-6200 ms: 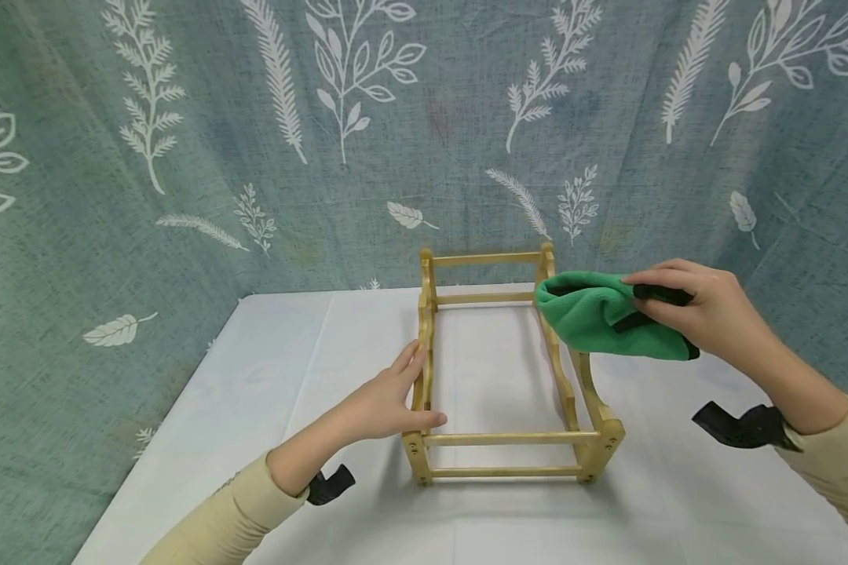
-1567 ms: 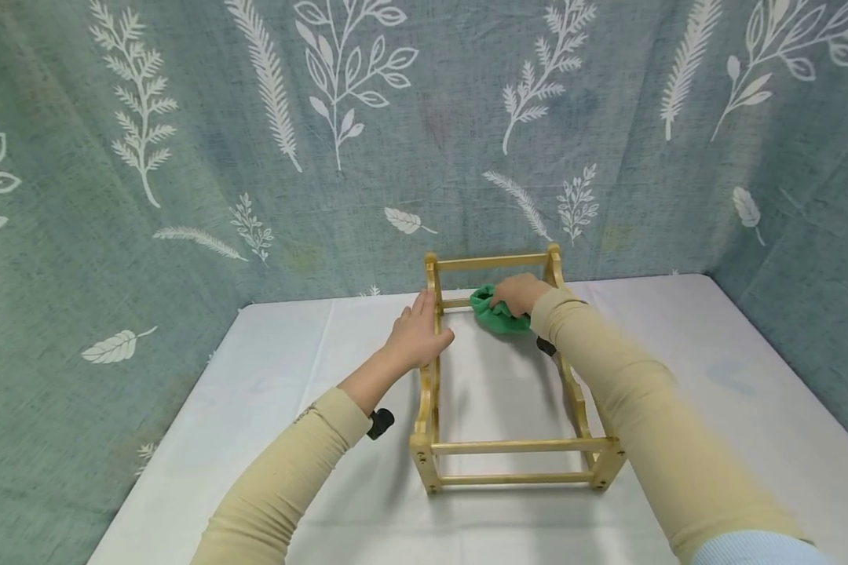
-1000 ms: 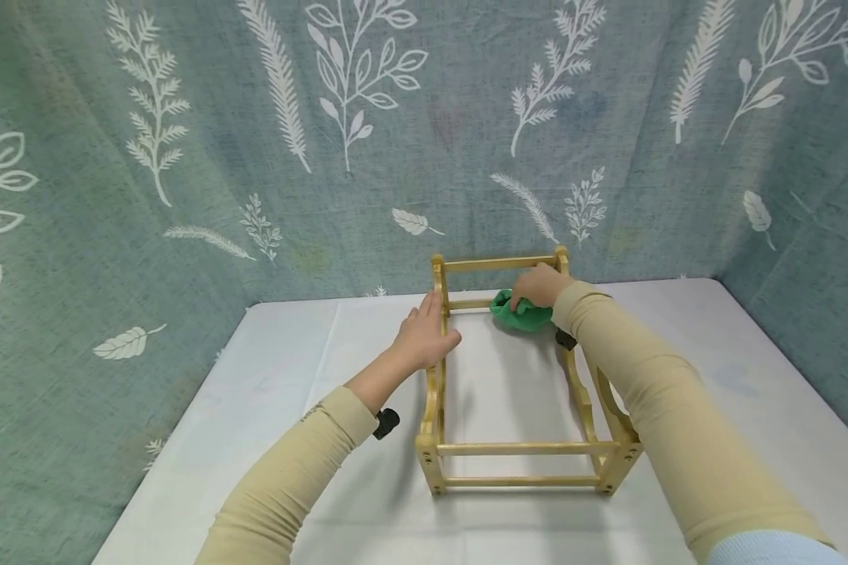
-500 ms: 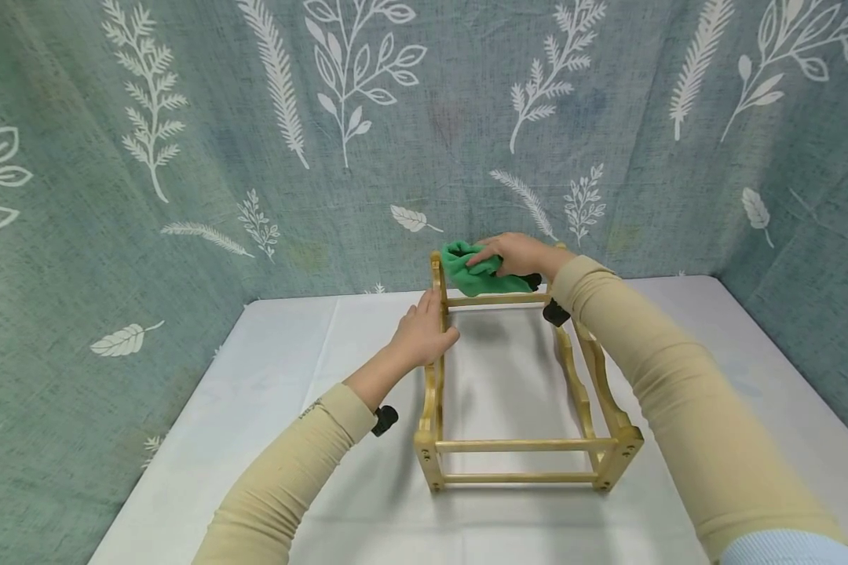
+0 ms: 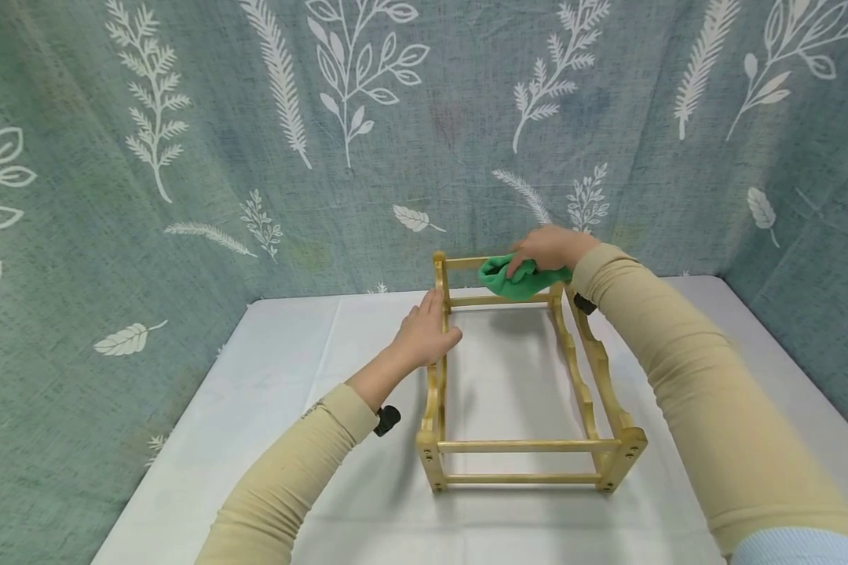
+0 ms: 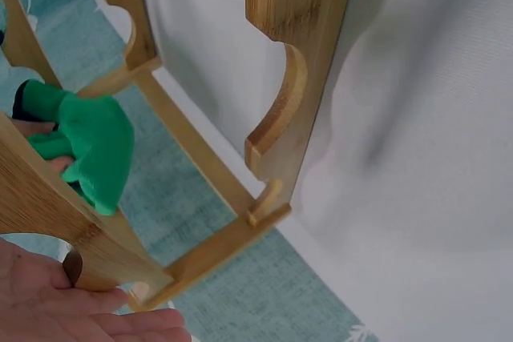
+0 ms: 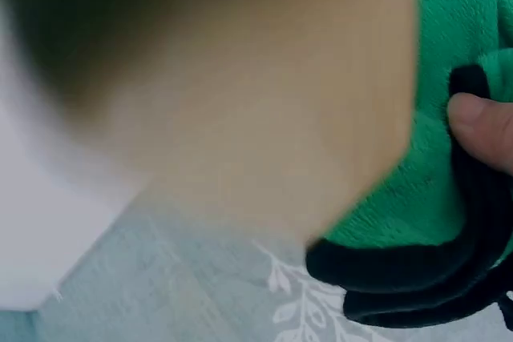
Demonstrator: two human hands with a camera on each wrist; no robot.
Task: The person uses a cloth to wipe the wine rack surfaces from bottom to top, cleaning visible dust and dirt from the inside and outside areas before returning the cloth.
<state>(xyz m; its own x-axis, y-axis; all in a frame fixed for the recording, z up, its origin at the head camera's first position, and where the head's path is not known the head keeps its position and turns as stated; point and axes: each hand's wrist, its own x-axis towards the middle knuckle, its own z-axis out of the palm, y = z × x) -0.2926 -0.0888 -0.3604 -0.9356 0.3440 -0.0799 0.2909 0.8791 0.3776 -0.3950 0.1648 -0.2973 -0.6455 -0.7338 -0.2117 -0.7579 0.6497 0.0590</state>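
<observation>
A light wooden rack with notched side rails and round crossbars stands on the white table. My right hand holds a bunched green cloth with dark edging at the rack's far end, overlapping the upper far crossbar. In the right wrist view, the thumb presses on the cloth; a blurred wooden part covers much of that view. My left hand rests on the left side rail toward the far end. Seen from the left wrist, its fingers lie straight along the wood.
The white table spreads out on both sides of the rack. Right behind the rack's far end hangs a blue-green curtain with white leaf prints; it also closes off the left and right sides.
The right hand with the cloth has risen from the lower far crossbar to the upper one, swept left, then back right. Earlier it held the cloth right of the rack. The left hand moved farther along the rail.
</observation>
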